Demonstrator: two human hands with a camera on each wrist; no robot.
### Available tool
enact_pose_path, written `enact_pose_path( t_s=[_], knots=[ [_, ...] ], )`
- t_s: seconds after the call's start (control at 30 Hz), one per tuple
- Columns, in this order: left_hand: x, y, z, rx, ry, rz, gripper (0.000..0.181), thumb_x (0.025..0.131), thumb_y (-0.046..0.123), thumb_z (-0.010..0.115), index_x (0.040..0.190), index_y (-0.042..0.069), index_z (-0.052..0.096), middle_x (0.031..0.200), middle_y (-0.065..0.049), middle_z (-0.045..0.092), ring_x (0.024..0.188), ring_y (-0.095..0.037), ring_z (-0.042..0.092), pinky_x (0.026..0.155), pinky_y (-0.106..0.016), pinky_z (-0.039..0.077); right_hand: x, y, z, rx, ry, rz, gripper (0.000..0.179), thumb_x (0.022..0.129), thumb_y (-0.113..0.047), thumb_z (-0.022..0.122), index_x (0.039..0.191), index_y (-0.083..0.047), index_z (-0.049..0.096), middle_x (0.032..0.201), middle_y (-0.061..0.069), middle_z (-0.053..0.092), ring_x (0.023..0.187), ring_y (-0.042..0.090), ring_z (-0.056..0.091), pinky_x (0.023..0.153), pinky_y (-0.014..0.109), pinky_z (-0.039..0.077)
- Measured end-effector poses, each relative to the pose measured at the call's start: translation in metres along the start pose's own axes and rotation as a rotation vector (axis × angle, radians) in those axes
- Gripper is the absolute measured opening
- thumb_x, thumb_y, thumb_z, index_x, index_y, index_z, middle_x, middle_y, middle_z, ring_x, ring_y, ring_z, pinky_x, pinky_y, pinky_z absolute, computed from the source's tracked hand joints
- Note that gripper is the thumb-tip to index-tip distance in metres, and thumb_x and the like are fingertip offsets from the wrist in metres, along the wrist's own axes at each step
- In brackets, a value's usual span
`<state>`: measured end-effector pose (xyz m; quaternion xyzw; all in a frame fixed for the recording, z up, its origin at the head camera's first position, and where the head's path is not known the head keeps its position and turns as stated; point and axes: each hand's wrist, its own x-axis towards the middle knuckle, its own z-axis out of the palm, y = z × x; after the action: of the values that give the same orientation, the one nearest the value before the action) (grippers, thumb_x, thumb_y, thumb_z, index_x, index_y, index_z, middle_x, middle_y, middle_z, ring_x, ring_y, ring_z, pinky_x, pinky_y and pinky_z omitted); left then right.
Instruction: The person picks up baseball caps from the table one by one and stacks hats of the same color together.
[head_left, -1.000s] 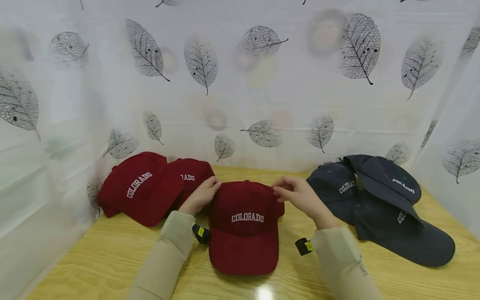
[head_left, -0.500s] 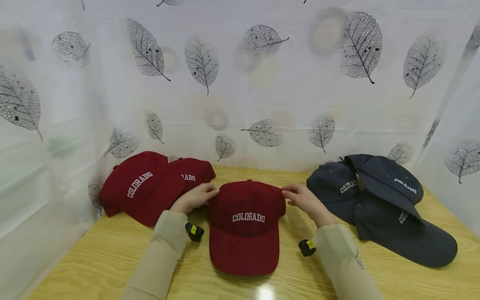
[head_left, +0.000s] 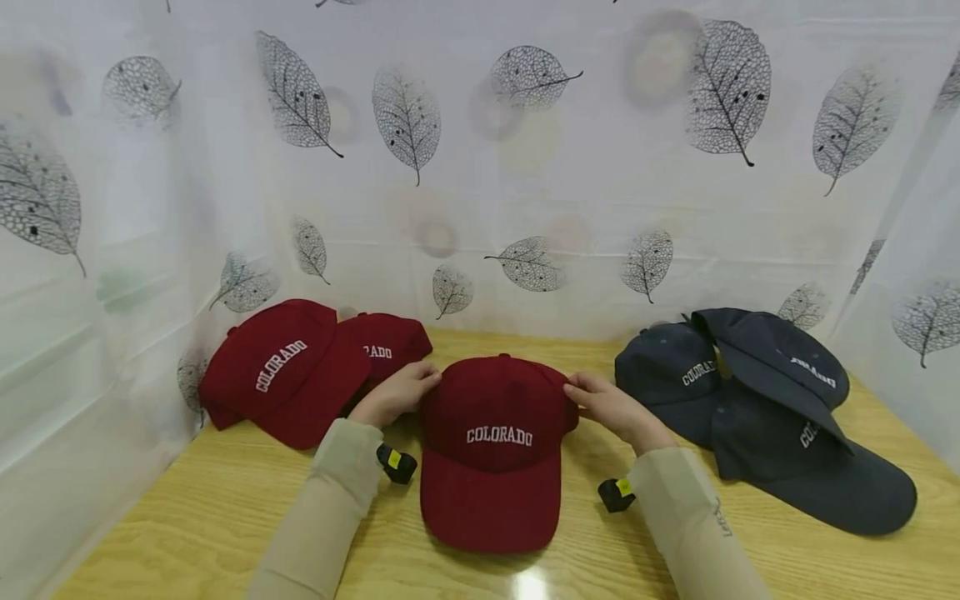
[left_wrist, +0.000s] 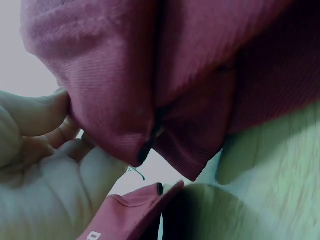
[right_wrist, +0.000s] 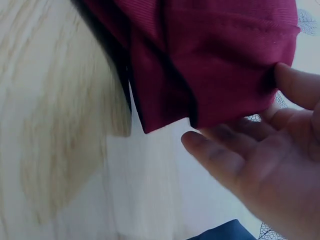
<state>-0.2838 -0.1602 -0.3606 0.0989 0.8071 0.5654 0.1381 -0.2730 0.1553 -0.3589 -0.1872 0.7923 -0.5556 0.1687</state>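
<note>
A dark red baseball cap (head_left: 491,467) with white "COLORADO" lettering sits mid-table, its brim toward me. My left hand (head_left: 397,393) pinches the left side of its crown. In the left wrist view the thumb (left_wrist: 42,112) presses the red cloth (left_wrist: 110,85), with the other fingers behind and below it. On the opposite side my right hand (head_left: 618,408) holds the crown's edge. The right wrist view has that thumb (right_wrist: 295,85) on the outside of the cloth (right_wrist: 225,70) and the fingers under it; the index side of the hand is partly hidden.
Two more red caps (head_left: 277,367) overlap at the left, close to my left hand. Several dark navy caps (head_left: 780,417) lie piled at the right. A leaf-print curtain (head_left: 480,167) surrounds the wooden table (head_left: 195,517) at back and sides.
Both hands have shifted outward from the crown's upper front to its sides, then closed in on it. The crown has risen slightly and looks fuller. The other caps stay put.
</note>
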Motion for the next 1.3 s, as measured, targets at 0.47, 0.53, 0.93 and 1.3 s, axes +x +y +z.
enact_pose_path(
  t_s=[0.47,0.53,0.93,1.3],
  knots=[
    [-0.002,0.018,0.006,0.016,-0.024,0.116,0.026,0.094,0.025,0.042,0.084,0.003,0.049,0.077,-0.007,0.044,0.071,-0.018,0.044,0.063,-0.029,0.036,0.000,-0.010,0.003,0.236,-0.028,-0.068,0.019,0.093,-0.012,0.040,0.075,-0.005,0.040,0.076,0.005,0.042,0.071,0.016,0.043,0.066,0.030,0.035],
    [-0.004,0.020,0.008,-0.021,-0.016,0.146,0.023,0.095,0.020,0.040,0.081,0.003,0.046,0.074,-0.006,0.041,0.069,-0.017,0.042,0.062,-0.029,0.035,-0.001,-0.011,0.003,0.269,-0.034,-0.089,0.020,0.093,-0.014,0.042,0.075,-0.006,0.039,0.075,0.005,0.040,0.068,0.016,0.041,0.064,0.028,0.034],
    [-0.008,0.036,0.014,-0.173,0.061,0.180,0.022,0.096,0.011,0.035,0.078,0.001,0.045,0.073,-0.005,0.041,0.067,-0.015,0.041,0.061,-0.027,0.035,0.001,-0.005,-0.002,0.192,0.007,-0.124,0.019,0.094,-0.020,0.044,0.082,-0.007,0.051,0.075,0.003,0.050,0.065,0.013,0.050,0.060,0.028,0.043],
    [-0.005,0.030,0.017,-0.088,0.125,0.192,0.010,0.091,-0.004,0.038,0.085,0.002,0.042,0.078,-0.007,0.047,0.076,-0.020,0.046,0.068,-0.029,0.036,0.001,-0.010,0.004,0.121,0.158,-0.060,0.007,0.093,-0.007,0.043,0.089,-0.003,0.040,0.075,0.005,0.050,0.064,0.014,0.051,0.061,0.028,0.044]
  ],
)
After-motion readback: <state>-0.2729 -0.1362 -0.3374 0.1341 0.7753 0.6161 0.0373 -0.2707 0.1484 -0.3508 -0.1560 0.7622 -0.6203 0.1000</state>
